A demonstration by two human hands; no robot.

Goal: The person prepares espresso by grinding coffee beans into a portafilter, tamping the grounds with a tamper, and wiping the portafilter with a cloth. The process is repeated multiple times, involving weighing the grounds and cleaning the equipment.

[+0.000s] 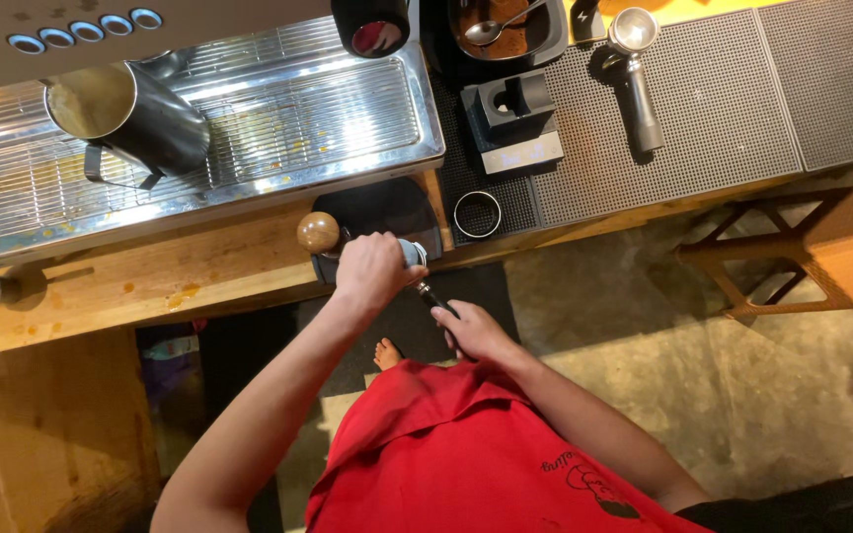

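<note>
Left hand (pixel 372 268) clenches a metal tamper; right hand (pixel 471 331) grips the black portafilter handle (pixel 433 297); tilted pressure could spill grounds.

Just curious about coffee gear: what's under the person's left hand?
The left hand covers a metal tool pressed onto a black mat. A black handle runs to the right hand. The basket itself is hidden.

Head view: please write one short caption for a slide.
Left hand presses on a portafilter at the counter edge; right hand grips its handle.
</note>
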